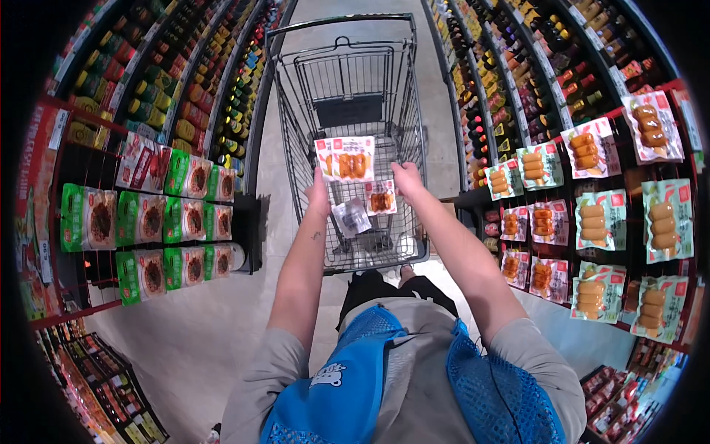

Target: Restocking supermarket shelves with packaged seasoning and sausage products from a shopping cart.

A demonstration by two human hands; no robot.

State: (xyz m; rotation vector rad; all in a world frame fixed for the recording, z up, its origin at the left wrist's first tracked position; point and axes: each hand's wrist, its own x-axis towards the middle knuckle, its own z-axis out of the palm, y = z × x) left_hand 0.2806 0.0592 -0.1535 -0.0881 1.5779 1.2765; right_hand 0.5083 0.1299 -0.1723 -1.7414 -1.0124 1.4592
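My left hand (318, 193) grips the left edge of some overlapping white-and-pink plastic packs of sausages (354, 161), held over the shopping cart. Brown sausages show through the clear window of the front pack. To the right of these packs is my right hand (407, 182), apart from them, with nothing visible in it. Beneath both hands is the black wire shopping cart (338, 262). A sausage pack (381, 197) lies face up inside it. Beside that pack lies a silvery pack (351, 217) with its printed back showing.
On the left rack (61, 166) hang several green food pouches (186, 220) and a red-and-white pack (143, 162). Sausage packs (601, 220) hang in rows on the right. Shelves of bottles and jars (150, 94) line both sides of the aisle floor (355, 10).
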